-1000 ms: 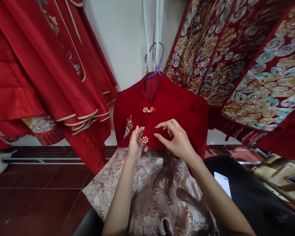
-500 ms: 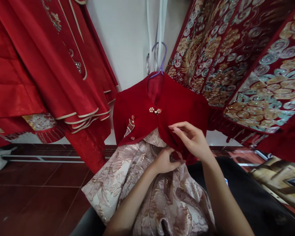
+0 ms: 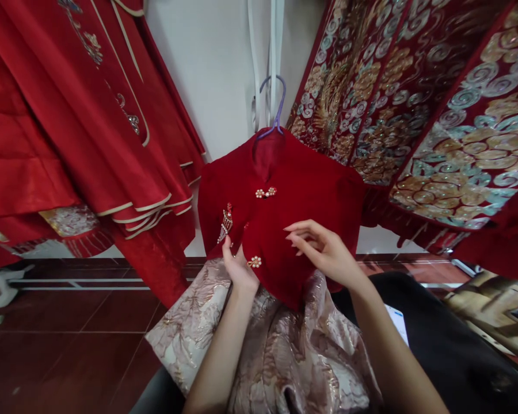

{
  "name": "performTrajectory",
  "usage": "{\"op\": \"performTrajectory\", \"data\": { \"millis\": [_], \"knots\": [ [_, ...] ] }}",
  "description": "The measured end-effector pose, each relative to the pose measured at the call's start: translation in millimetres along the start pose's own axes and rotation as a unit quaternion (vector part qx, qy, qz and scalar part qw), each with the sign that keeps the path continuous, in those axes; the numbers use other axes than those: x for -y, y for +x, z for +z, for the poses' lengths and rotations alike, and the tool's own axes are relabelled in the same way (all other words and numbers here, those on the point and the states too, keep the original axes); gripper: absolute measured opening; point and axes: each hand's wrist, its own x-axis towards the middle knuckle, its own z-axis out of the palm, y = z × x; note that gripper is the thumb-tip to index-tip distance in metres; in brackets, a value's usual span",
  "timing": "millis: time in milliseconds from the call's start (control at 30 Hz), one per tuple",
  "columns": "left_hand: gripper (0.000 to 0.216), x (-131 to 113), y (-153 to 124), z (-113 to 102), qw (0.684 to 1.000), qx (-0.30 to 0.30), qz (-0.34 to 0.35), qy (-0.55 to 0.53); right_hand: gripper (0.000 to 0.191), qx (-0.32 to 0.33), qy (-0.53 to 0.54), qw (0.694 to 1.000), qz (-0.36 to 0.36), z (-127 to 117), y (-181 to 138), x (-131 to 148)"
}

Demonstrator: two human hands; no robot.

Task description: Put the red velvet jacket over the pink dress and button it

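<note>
A short red velvet jacket (image 3: pixel 302 190) hangs on a purple hanger (image 3: pixel 273 106) over a pale brocade skirt (image 3: pixel 280 351). Its collar is closed by a pearl flower clasp (image 3: pixel 265 192), and a gold tassel brooch (image 3: pixel 225 223) sits on its left panel. My left hand (image 3: pixel 238 265) pinches the lower front edge beside a second pearl flower button (image 3: pixel 254 262). My right hand (image 3: pixel 323 250) rests on the right front panel with its fingers curled and spread, holding nothing that I can see.
Red gowns with cream piping (image 3: pixel 90 132) hang at the left. Dark red garments with gold and teal embroidery (image 3: pixel 418 103) hang at the right. A phone (image 3: pixel 397 322) lies on black cloth at my right. Dark red floor tiles (image 3: pixel 60 351) lie below.
Half a second ago both hands were low at the jacket's right hem with the front open over the skirt. Now the front panel lies closed again, and my left hand has moved left to the button.
</note>
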Motion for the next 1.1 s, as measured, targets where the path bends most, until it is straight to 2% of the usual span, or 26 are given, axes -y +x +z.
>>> {"op": "performTrajectory", "data": {
  "millis": [100, 200, 267, 333, 400, 467, 567, 633, 700, 800, 833, 867, 933, 1033, 1100],
  "knots": [
    [0.054, -12, -2, 5, 0.998, -0.012, 0.034, 0.052, 0.024, 0.032, -0.004, 0.999, -0.003, 16, 0, -4],
    [0.047, -17, -5, 11, 0.981, -0.049, 0.101, 0.160, 0.028, 0.042, 0.003, 0.999, -0.018, 32, 2, -2],
    [0.045, -18, -6, 12, 0.956, -0.046, 0.173, 0.234, 0.032, 0.023, 0.019, 0.999, -0.030, 41, 5, 2],
    [0.033, -18, -7, 13, 0.914, -0.021, 0.263, 0.307, 0.036, -0.004, 0.042, 0.999, -0.032, 48, 10, 7],
    [0.021, -20, -10, 14, 0.872, 0.008, 0.322, 0.369, 0.039, -0.023, 0.060, 0.998, -0.027, 54, 17, 8],
    [0.016, -21, -13, 16, 0.860, 0.037, 0.318, 0.398, 0.039, -0.046, 0.070, 0.996, -0.019, 59, 23, 6],
    [0.022, -24, -14, 15, 0.874, 0.082, 0.246, 0.411, 0.038, -0.075, 0.063, 0.995, 0.003, 61, 29, -5],
    [0.021, -27, -12, 11, 0.866, 0.100, 0.208, 0.443, 0.037, -0.071, 0.052, 0.996, 0.018, 60, 31, -13],
    [0.017, -30, -5, 5, 0.834, 0.095, 0.220, 0.497, 0.034, -0.073, 0.046, 0.996, 0.023, 58, 31, -20],
    [0.018, -39, 13, -6, 0.765, 0.046, 0.301, 0.567, 0.030, -0.098, 0.033, 0.995, 0.016, 54, 30, -26],
    [0.021, -43, 22, -10, 0.754, 0.022, 0.325, 0.571, 0.030, -0.102, 0.027, 0.994, 0.015, 53, 30, -26],
    [0.027, -48, 32, -14, 0.752, -0.005, 0.343, 0.563, 0.029, -0.101, 0.023, 0.995, 0.012, 52, 30, -26],
    [0.042, -57, 52, -20, 0.783, -0.051, 0.340, 0.518, 0.028, -0.088, 0.017, 0.996, 0.004, 51, 30, -25],
    [0.042, -68, 78, -25, 0.866, -0.068, 0.232, 0.437, 0.026, -0.074, -0.001, 0.997, -0.019, 51, 33, -21],
    [0.038, -70, 86, -26, 0.893, -0.040, 0.181, 0.411, 0.023, -0.066, -0.036, 0.996, -0.044, 53, 40, -18]
  ]
}}
